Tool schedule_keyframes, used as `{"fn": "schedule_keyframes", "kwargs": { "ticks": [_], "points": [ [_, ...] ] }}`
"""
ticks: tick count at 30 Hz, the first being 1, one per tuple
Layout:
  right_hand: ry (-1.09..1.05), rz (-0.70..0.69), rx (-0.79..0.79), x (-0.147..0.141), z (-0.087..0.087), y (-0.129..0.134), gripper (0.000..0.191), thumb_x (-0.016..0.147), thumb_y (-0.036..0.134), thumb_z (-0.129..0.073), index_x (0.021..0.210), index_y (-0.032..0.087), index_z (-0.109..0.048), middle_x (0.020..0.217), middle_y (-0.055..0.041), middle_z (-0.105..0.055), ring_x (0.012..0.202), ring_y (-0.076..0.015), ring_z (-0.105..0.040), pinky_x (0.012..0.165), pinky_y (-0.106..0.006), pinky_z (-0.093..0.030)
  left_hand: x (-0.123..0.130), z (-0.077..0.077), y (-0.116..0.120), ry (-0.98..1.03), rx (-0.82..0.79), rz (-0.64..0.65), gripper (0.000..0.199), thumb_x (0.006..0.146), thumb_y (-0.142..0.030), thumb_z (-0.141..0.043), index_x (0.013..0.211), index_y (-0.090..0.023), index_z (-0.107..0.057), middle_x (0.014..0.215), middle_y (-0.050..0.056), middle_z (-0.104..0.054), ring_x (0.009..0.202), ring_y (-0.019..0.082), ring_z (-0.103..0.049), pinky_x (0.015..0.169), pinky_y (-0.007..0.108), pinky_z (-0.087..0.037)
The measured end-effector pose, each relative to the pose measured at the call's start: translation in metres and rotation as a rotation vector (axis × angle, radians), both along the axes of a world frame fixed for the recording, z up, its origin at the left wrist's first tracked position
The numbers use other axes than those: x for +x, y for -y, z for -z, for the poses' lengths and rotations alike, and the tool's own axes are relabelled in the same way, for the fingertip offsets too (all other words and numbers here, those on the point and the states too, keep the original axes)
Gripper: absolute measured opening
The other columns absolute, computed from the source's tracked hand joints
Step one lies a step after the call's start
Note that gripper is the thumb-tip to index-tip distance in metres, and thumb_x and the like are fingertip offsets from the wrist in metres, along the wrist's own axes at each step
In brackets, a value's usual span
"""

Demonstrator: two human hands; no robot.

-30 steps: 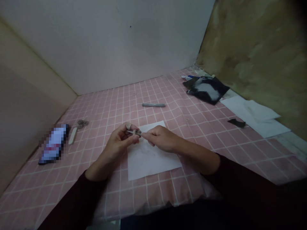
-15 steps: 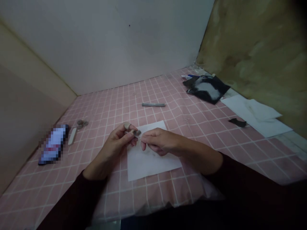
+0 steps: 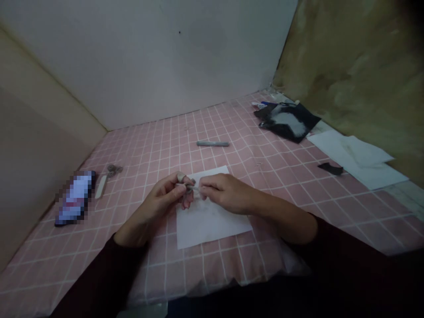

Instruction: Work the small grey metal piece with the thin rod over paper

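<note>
Over a white paper sheet (image 3: 212, 225), my left hand (image 3: 165, 192) pinches a small greyish piece (image 3: 189, 186) between thumb and fingers. A light wrap covers one fingertip of that hand. My right hand (image 3: 228, 192) is closed just to the right, its thumb and index finger pressed together on a thin pale strip or tool (image 3: 196, 189) that reaches the small piece. Blur and dim light hide what exactly the two objects are.
Beyond the hands lies a grey rod (image 3: 212, 143). At left are a blurred phone (image 3: 75, 198), a white flat stick (image 3: 101, 186) and small greyish rings (image 3: 114, 169). Black sheets (image 3: 288, 121), white papers (image 3: 361, 157) and a dark scrap (image 3: 330, 168) lie at right.
My right hand has gone from loosely curled fingers to a tighter pinch, and a pale thin thing now shows between the hands. The view has shifted slightly.
</note>
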State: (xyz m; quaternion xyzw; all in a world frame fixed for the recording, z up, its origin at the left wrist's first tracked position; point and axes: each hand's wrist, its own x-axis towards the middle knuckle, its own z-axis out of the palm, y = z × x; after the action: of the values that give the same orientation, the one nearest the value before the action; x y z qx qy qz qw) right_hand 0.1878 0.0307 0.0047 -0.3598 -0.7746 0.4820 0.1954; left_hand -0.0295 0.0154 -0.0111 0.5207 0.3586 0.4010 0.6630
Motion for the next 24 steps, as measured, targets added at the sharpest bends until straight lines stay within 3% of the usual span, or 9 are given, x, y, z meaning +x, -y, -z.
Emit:
{"fn": "schedule_keyframes", "kwargs": {
  "ticks": [3, 7, 10, 12, 15, 17, 19, 22, 24],
  "points": [
    [0.16, 0.093, 0.319, 0.0016, -0.002, 0.0041, 0.02, 0.096, 0.023, -0.044, 0.08, 0.017, -0.054, 0.068, 0.0005, -0.05, 0.064, -0.0116, -0.042, 0.064, -0.027, -0.029, 0.0003, 0.0024, -0.0004, 0.009, -0.056, -0.025, 0.022, 0.089, -0.037, -0.07, 0.091, -0.015, -0.067, 0.066, 0.001, -0.065, 0.05, 0.008, -0.056, 0.048, 0.015, -0.042],
    [0.209, 0.076, 0.323, 0.0016, -0.0025, 0.0046, 0.02, 0.096, 0.023, -0.042, 0.08, 0.018, -0.052, 0.069, 0.0002, -0.049, 0.063, -0.0119, -0.039, 0.063, -0.028, -0.027, 0.0037, 0.0036, -0.0001, 0.002, -0.071, -0.045, 0.023, 0.088, -0.037, -0.071, 0.091, -0.014, -0.067, 0.067, 0.001, -0.063, 0.052, 0.008, -0.055, 0.048, 0.015, -0.042],
    [0.107, 0.041, 0.087, -0.0003, -0.0028, 0.0013, 0.021, 0.094, 0.02, -0.044, 0.074, 0.017, -0.049, 0.067, 0.0006, -0.049, 0.064, -0.0112, -0.043, 0.063, -0.025, -0.031, 0.0075, 0.0034, 0.0009, 0.016, -0.025, -0.078, 0.02, 0.084, -0.032, -0.076, 0.092, -0.015, -0.068, 0.071, 0.001, -0.062, 0.059, 0.008, -0.056, 0.055, 0.015, -0.044],
    [0.008, -0.011, -0.247, -0.0015, -0.0029, -0.0012, 0.022, 0.095, 0.023, -0.041, 0.075, 0.019, -0.047, 0.058, 0.0042, -0.041, 0.054, -0.0098, -0.037, 0.054, -0.023, -0.029, 0.009, 0.0022, 0.0019, 0.007, 0.025, -0.123, 0.02, 0.082, -0.028, -0.078, 0.095, -0.016, -0.068, 0.076, 0.0, -0.063, 0.065, 0.008, -0.057, 0.061, 0.016, -0.046],
    [-0.169, -0.17, -0.745, -0.002, -0.0024, -0.0038, 0.023, 0.098, 0.03, -0.033, 0.079, 0.022, -0.041, 0.05, 0.0108, -0.022, 0.043, -0.0088, -0.014, 0.044, -0.021, -0.016, 0.0098, -0.001, 0.0037, -0.017, 0.101, -0.183, 0.019, 0.083, -0.026, -0.078, 0.096, -0.018, -0.067, 0.083, 0.001, -0.066, 0.071, 0.009, -0.059, 0.068, 0.019, -0.048],
    [-0.212, -0.208, -0.815, -0.0016, -0.0014, -0.0043, 0.022, 0.098, 0.032, -0.033, 0.08, 0.022, -0.04, 0.05, 0.0117, -0.02, 0.043, -0.0086, -0.01, 0.043, -0.021, -0.014, 0.0099, -0.0029, 0.0046, -0.016, 0.099, -0.2, 0.017, 0.084, -0.027, -0.076, 0.095, -0.018, -0.067, 0.081, 0.001, -0.065, 0.069, 0.009, -0.059, 0.066, 0.019, -0.048],
    [-0.14, -0.126, -0.603, -0.0013, 0.0001, -0.0035, 0.021, 0.097, 0.03, -0.038, 0.078, 0.021, -0.043, 0.052, 0.0095, -0.027, 0.044, -0.0082, -0.019, 0.045, -0.021, -0.019, 0.0097, -0.0034, 0.0046, -0.016, 0.044, -0.172, 0.017, 0.086, -0.03, -0.074, 0.092, -0.016, -0.067, 0.073, 0.0, -0.062, 0.062, 0.009, -0.055, 0.058, 0.018, -0.044],
    [0.015, 0.021, -0.031, -0.002, 0.0024, -0.0001, 0.02, 0.094, 0.023, -0.045, 0.075, 0.019, -0.045, 0.063, 0.003, -0.043, 0.057, -0.0098, -0.038, 0.058, -0.025, -0.028, 0.0085, -0.0012, 0.0029, -0.017, -0.041, -0.104, 0.021, 0.09, -0.035, -0.069, 0.087, -0.014, -0.066, 0.064, 0.0, -0.058, 0.052, 0.007, -0.048, 0.048, 0.017, -0.037],
    [0.052, 0.053, 0.182, -0.0038, 0.0032, 0.002, 0.02, 0.094, 0.021, -0.046, 0.075, 0.019, -0.044, 0.069, 0.0009, -0.048, 0.065, -0.0115, -0.042, 0.064, -0.027, -0.03, 0.0076, 0.0011, 0.0014, -0.009, -0.053, -0.091, 0.022, 0.091, -0.035, -0.068, 0.086, -0.014, -0.066, 0.064, 0.0, -0.058, 0.051, 0.007, -0.047, 0.048, 0.017, -0.037]
  ]
}}
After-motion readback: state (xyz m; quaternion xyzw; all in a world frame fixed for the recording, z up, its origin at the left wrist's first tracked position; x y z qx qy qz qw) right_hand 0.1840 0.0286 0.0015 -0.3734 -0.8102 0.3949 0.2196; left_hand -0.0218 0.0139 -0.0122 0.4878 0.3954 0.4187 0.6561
